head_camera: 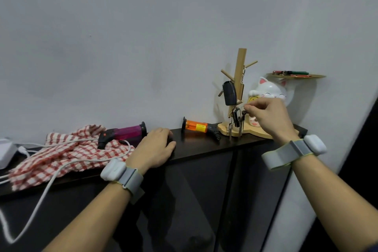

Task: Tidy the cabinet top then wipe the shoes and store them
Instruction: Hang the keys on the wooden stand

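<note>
Our right hand (270, 116) is just right of the wooden key tree (240, 71), its grip a narrow pinch of thumb and forefinger on the thin wire ring of the key bunch (237, 120), which hangs against the lowest part of the trunk. We judge the step to be hooking that ring over the tree's low peg. To do it well, we should hold the ring open towards the peg tip, slide it well down the dowel before letting go, and keep the dangling metal keys from swinging into the black car fob (229, 93) on the peg above.

Our left hand (157, 145) lies palm down on the cabinet top (200, 145), well left of the tree. Its fingers curve over a dark patch, and we cannot tell whether it holds anything.

The tree is pale, smooth wood with slanted round pegs on a flat base. The cabinet top is dark and glossy, so hard things will slide on it. Left of the tree lies an orange translucent plastic torch lighter (197, 126), and farther left a purple one (126, 133) on a soft, rumpled red-checked cloth (61, 155), crossed by a white rubbery cable (61, 168). Right of the tree sits a glazed white lucky cat (270, 90). No shoes are in view.
</note>
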`<action>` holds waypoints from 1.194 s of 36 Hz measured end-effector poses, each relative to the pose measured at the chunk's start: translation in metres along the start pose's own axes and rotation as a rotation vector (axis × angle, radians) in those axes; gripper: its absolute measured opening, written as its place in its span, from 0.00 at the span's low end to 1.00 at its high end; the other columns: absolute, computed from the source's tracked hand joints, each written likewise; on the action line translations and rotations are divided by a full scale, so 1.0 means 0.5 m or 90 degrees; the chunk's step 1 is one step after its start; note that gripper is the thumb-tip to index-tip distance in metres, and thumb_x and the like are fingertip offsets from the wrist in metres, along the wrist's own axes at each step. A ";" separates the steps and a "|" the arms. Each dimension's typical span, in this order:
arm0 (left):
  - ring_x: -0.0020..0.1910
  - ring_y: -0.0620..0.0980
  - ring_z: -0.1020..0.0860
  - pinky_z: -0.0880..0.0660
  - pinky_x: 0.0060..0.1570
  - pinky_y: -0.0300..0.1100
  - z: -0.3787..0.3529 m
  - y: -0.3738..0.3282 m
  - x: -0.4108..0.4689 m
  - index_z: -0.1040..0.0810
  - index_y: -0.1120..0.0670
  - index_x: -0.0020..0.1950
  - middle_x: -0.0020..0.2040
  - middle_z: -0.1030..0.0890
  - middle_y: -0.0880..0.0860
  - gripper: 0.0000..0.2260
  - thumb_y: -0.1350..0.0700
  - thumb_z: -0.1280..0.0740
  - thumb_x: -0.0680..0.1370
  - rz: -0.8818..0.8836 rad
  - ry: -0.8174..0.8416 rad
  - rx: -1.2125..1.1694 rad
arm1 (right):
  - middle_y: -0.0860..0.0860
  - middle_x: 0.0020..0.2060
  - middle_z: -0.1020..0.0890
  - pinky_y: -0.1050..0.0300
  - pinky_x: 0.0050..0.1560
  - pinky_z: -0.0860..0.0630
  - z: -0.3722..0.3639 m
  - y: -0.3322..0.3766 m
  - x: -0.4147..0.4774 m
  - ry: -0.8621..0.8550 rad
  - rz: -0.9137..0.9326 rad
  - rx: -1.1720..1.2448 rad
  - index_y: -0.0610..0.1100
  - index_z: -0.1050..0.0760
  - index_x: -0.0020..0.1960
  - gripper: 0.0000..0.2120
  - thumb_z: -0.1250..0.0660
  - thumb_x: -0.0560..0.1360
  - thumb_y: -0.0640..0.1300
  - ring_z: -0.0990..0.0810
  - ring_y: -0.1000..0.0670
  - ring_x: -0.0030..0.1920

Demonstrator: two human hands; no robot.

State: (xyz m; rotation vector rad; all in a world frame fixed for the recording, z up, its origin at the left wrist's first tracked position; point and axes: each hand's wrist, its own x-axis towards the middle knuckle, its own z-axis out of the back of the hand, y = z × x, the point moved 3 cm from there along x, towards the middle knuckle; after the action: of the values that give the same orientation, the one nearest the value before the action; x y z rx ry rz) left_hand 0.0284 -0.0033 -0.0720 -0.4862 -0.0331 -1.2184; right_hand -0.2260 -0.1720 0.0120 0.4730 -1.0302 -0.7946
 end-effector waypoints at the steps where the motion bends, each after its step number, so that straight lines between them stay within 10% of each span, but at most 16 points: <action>1: 0.66 0.52 0.30 0.33 0.68 0.50 0.000 0.000 0.000 0.28 0.53 0.67 0.66 0.26 0.52 0.16 0.48 0.41 0.82 0.002 0.000 0.001 | 0.52 0.36 0.16 0.47 0.49 0.19 0.000 0.001 0.006 -0.010 0.007 0.012 0.46 0.15 0.45 0.03 0.28 0.75 0.43 0.19 0.52 0.39; 29: 0.66 0.48 0.29 0.31 0.65 0.44 0.002 -0.011 -0.013 0.26 0.49 0.66 0.66 0.25 0.47 0.14 0.47 0.39 0.82 0.048 -0.037 0.000 | 0.46 0.38 0.16 0.60 0.40 0.24 -0.016 -0.050 0.070 0.128 -0.150 0.364 0.36 0.17 0.52 0.07 0.33 0.77 0.34 0.22 0.52 0.38; 43: 0.64 0.46 0.27 0.30 0.66 0.48 0.005 -0.008 -0.014 0.25 0.48 0.66 0.66 0.24 0.46 0.14 0.47 0.37 0.81 0.079 -0.026 -0.031 | 0.48 0.41 0.16 0.56 0.43 0.24 -0.038 -0.065 0.072 0.127 -0.081 0.247 0.47 0.17 0.46 0.09 0.32 0.77 0.35 0.19 0.50 0.43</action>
State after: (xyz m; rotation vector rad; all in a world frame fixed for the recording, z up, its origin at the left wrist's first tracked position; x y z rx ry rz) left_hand 0.0228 0.0026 -0.0705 -0.5482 -0.0084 -1.0903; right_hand -0.2107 -0.2205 0.0017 0.9383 -0.9755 -0.6436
